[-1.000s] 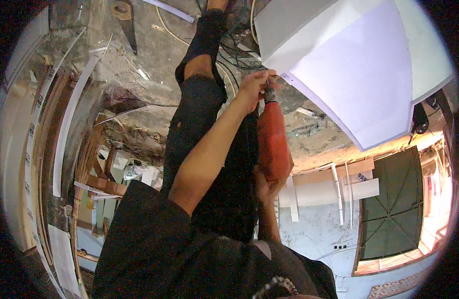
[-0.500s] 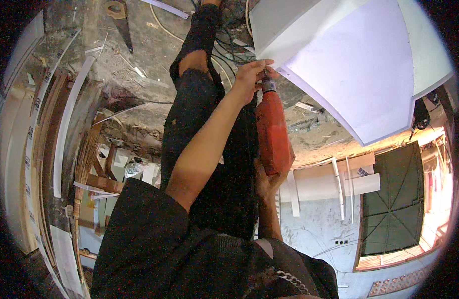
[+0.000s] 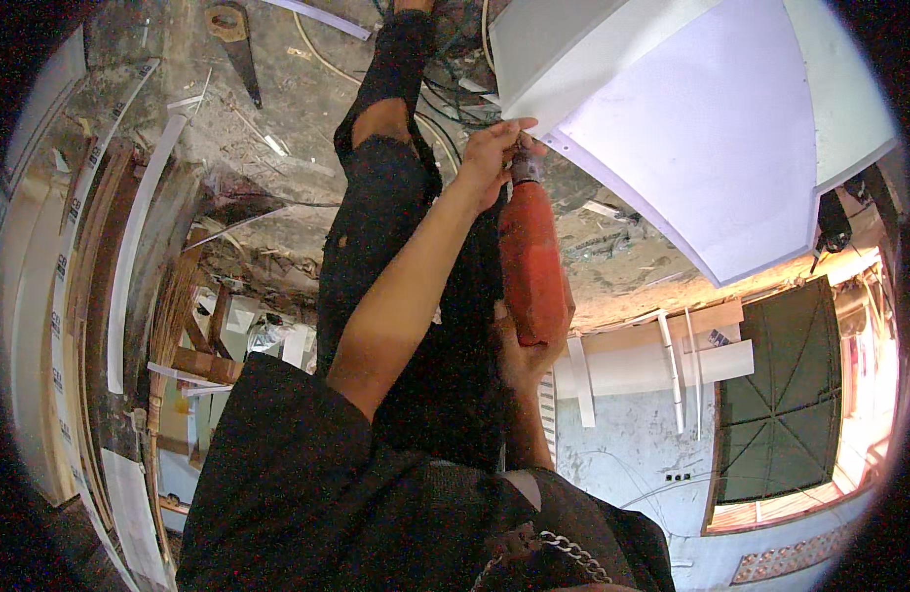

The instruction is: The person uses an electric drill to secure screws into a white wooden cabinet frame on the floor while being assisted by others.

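Note:
My right hand [image 3: 522, 357] is wrapped round the rear of a red power drill [image 3: 534, 261], whose handle is mostly hidden. The drill points away from me, its dark chuck [image 3: 524, 168] at the far end. Beside the chuck my left hand [image 3: 487, 160] has its fingers bent together, the index finger reaching toward the near-left corner of a large white panel [image 3: 692, 148]. What those fingers pinch, if anything, is too small to make out. Small dark holes show along the panel's edge close to the chuck.
A handsaw [image 3: 235, 54] lies on the dirty concrete floor [image 3: 297, 109] at far left. Cables [image 3: 450, 99] run past my foot. Long boards and strips [image 3: 144, 237] stand along the left. A dark green shutter [image 3: 779, 395] and a pale wall [image 3: 623, 464] are at the right.
The drill has shifted slightly left and turned a little, with my right hand moving along with it. My left hand stays beside the chuck, a touch further left.

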`<state>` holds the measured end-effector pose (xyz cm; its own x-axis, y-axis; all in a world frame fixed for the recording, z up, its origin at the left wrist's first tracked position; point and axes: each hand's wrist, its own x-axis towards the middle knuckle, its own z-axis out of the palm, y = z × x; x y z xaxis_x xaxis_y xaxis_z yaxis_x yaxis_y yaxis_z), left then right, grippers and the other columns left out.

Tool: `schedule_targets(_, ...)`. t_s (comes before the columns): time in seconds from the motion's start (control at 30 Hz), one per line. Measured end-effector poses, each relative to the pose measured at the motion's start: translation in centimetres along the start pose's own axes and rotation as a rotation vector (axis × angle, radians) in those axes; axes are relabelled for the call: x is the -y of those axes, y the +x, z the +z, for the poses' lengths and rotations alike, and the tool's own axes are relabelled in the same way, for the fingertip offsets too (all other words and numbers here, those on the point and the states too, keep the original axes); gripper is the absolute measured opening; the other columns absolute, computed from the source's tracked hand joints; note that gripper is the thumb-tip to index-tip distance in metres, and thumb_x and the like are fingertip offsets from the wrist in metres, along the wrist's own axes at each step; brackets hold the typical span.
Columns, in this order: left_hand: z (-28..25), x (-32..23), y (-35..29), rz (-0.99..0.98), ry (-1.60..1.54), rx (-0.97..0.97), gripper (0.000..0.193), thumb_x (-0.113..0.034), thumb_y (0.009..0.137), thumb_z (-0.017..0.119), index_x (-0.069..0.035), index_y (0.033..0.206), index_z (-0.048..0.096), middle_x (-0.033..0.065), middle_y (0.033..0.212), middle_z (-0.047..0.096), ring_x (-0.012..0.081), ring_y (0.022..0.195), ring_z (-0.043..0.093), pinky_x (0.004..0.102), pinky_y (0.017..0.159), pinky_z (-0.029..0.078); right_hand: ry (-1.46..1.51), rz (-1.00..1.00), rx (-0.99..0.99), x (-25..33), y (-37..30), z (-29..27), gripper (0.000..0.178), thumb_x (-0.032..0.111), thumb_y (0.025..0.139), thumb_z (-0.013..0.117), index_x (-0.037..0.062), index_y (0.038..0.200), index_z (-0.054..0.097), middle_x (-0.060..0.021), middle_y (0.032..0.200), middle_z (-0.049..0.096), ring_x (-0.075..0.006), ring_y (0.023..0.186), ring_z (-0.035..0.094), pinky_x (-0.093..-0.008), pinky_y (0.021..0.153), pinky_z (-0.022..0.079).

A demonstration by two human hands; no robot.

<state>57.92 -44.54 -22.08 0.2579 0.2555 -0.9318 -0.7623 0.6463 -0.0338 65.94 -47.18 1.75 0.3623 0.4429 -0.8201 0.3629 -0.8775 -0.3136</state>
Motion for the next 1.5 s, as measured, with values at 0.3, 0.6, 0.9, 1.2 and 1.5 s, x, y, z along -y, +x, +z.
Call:
schedule_targets(0.3, -0.4, -0.3, 0.2, 0.016, -0.034, 0.022, 0.033, -0.028, 0.103, 0.044, -0.007, 0.122, 0.059, 0.0004, 0.085, 0.065, 0.0144, 0.088, 0.066, 0.033, 0.075, 0.048, -0.016, 0.021, 0.038, 0.4, 0.1, -0.1, 0.08, 0.019, 0.074, 0.08, 0.0052, 0.14, 0.036, -0.018, 0.135, 0.049, -0.0278, 0.125, 0.048, -0.0396, 0.105, 0.037)
schedule_targets(0.6, -0.5, -0.1, 0.5, 0.028, -0.094, -0.001, 0.034, -0.022, 0.101, 0.045, 0.001, 0.123, 0.056, 0.0092, 0.089, 0.064, 0.026, 0.091, 0.068, 0.0399, 0.085, 0.053, -0.002, -0.14, 0.013, 0.4, 0.6, 0.7, 0.072, 0.017, 0.072, 0.082, 0.0014, 0.13, 0.042, -0.0157, 0.128, 0.047, -0.0284, 0.118, 0.048, -0.0415, 0.102, 0.038)
schedule_targets(0.9, 0.2, 1.0, 1.4, -0.012, -0.489, -0.003, 0.037, -0.019, 0.1, 0.045, 0.005, 0.128, 0.049, 0.0159, 0.116, 0.06, 0.0315, 0.111, 0.061, 0.0488, 0.099, 0.049, 0.122, -0.142, -0.066, 0.2, 0.8, 1.5, 0.066, 0.02, 0.071, 0.083, 0.0, 0.123, 0.046, -0.0157, 0.118, 0.047, -0.0294, 0.113, 0.048, -0.0416, 0.1, 0.037)
schedule_targets(1.2, -0.2, 1.8, 2.6, -0.017, -0.634, -0.013, 0.036, -0.018, 0.102, 0.039, 0.007, 0.127, 0.047, 0.0157, 0.104, 0.06, 0.0262, 0.094, 0.062, 0.0429, 0.097, 0.05, -0.12, -0.17, -0.092, 1.1, 1.1, 1.0, 0.057, 0.013, 0.078, 0.077, -0.0013, 0.122, 0.044, -0.0139, 0.118, 0.05, -0.0216, 0.106, 0.051, -0.0352, 0.093, 0.043)
schedule_targets(1.5, 0.0, 2.1, 2.5, 0.063, -0.272, 0.018, 0.037, -0.016, 0.099, 0.045, 0.007, 0.129, 0.046, 0.0085, 0.08, 0.057, 0.0213, 0.074, 0.06, 0.0398, 0.084, 0.055, -0.117, -0.126, -0.085, 1.7, 0.9, 0.9, 0.062, 0.016, 0.078, 0.077, -0.0038, 0.126, 0.042, -0.0146, 0.119, 0.051, -0.0225, 0.108, 0.053, -0.035, 0.094, 0.044)
